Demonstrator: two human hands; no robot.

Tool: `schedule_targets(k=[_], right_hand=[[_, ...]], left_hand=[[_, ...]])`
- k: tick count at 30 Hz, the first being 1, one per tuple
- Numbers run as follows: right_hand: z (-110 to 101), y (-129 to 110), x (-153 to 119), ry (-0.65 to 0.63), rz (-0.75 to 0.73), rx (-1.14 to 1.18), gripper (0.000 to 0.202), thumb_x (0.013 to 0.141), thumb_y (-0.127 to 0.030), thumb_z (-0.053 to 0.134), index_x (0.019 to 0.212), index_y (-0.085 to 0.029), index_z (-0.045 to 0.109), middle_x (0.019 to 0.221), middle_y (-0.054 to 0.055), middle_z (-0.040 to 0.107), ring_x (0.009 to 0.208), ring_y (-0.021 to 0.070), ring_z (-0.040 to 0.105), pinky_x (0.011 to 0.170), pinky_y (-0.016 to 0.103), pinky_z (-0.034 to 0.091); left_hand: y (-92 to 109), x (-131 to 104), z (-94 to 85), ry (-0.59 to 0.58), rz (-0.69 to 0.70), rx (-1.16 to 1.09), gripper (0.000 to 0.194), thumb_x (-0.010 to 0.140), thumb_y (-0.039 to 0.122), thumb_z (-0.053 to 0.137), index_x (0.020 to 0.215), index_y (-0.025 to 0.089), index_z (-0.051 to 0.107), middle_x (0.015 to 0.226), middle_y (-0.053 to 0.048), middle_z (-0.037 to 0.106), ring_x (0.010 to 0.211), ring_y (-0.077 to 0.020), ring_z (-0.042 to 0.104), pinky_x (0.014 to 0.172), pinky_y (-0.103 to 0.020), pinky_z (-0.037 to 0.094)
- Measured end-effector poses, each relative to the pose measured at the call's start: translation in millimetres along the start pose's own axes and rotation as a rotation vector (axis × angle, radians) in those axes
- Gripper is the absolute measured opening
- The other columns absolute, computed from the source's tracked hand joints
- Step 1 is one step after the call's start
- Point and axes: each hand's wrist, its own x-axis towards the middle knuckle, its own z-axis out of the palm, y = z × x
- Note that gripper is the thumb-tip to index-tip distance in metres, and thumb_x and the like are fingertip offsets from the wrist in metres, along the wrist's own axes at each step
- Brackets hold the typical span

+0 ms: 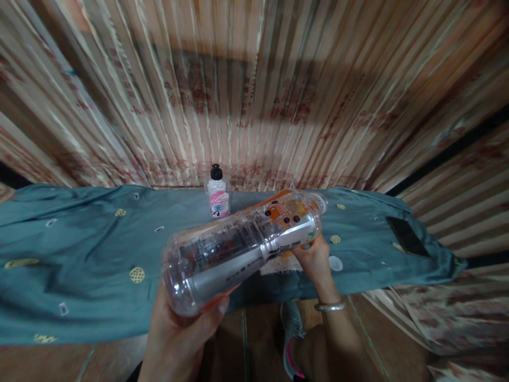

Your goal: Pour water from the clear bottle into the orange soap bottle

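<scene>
A large clear plastic bottle (242, 249) with an orange and silver printed label is held tilted in front of me, its uncapped-looking neck toward the upper right. My left hand (186, 329) grips it round the base, the thumb along its lower side. Near the neck end, my right hand (316, 257) is wrapped under the bottle, its fingers mostly hidden behind it. Behind the bottle stands a small clear bottle (218, 196) with a black cap and a pink and white label. A round whitish disc, perhaps a cap (336, 263), lies beside my right wrist.
A teal patterned cloth (95, 254) covers the narrow table. On its right side lies a dark phone (407, 236). Part of a pale fringed cloth (280, 265) shows beneath the large bottle. Pleated curtains (246, 95) hang behind, and a shoe (292, 334) is on the tiled floor.
</scene>
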Motion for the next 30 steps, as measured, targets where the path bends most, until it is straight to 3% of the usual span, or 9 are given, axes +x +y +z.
schedule_targets(k=[8, 14, 18, 27, 30], right_hand=[[1.1, 3.4, -0.3, 0.02, -0.02, -0.017, 0.041, 0.064, -0.053, 0.084, 0.09, -0.029, 0.063, 0.08, 0.003, 0.08, 0.077, 0.0301, 0.077, 0.073, 0.041, 0.065], [0.5, 2.6, -0.6, 0.014, -0.009, -0.022, 0.043, 0.063, -0.054, 0.084, 0.091, -0.028, 0.064, 0.083, 0.005, 0.081, 0.079, 0.0309, 0.077, 0.075, 0.043, 0.065], [0.3, 3.7, -0.6, 0.013, -0.018, -0.017, 0.043, 0.065, -0.053, 0.083, 0.094, -0.028, 0.066, 0.084, 0.005, 0.082, 0.081, 0.0314, 0.078, 0.076, 0.043, 0.066], [1.1, 2.8, 0.0, 0.014, -0.002, -0.024, 0.046, 0.063, -0.055, 0.084, 0.096, -0.027, 0.068, 0.086, 0.007, 0.083, 0.081, 0.0326, 0.079, 0.075, 0.043, 0.066], [0.4, 1.6, 0.1, 0.008, 0.014, -0.02, 0.047, 0.063, -0.056, 0.085, 0.096, -0.027, 0.067, 0.088, 0.008, 0.083, 0.082, 0.0334, 0.08, 0.077, 0.044, 0.067]], left_hand=[[-0.9, -0.8, 1.8, 0.002, 0.014, 0.015, 0.091, 0.065, 0.027, 0.109, 0.148, 0.031, 0.07, 0.143, -0.012, 0.081, 0.131, -0.0411, 0.078, 0.114, -0.051, 0.064], [1.6, -1.0, 5.1, -0.006, 0.025, 0.0, 0.089, 0.065, 0.026, 0.109, 0.146, 0.029, 0.072, 0.138, -0.011, 0.082, 0.13, -0.0412, 0.079, 0.11, -0.052, 0.067], [0.4, -0.3, 3.8, 0.015, 0.01, 0.008, 0.088, 0.066, 0.025, 0.109, 0.146, 0.033, 0.073, 0.14, -0.007, 0.082, 0.132, -0.0396, 0.078, 0.114, -0.053, 0.065], [1.9, -2.4, 2.6, 0.0, 0.015, 0.025, 0.095, 0.068, 0.029, 0.108, 0.153, 0.032, 0.066, 0.151, -0.011, 0.076, 0.142, -0.0438, 0.071, 0.118, -0.056, 0.062], [1.9, -2.0, 4.0, -0.004, 0.025, 0.025, 0.095, 0.067, 0.026, 0.108, 0.152, 0.029, 0.066, 0.149, -0.013, 0.077, 0.137, -0.0427, 0.075, 0.114, -0.053, 0.065]])
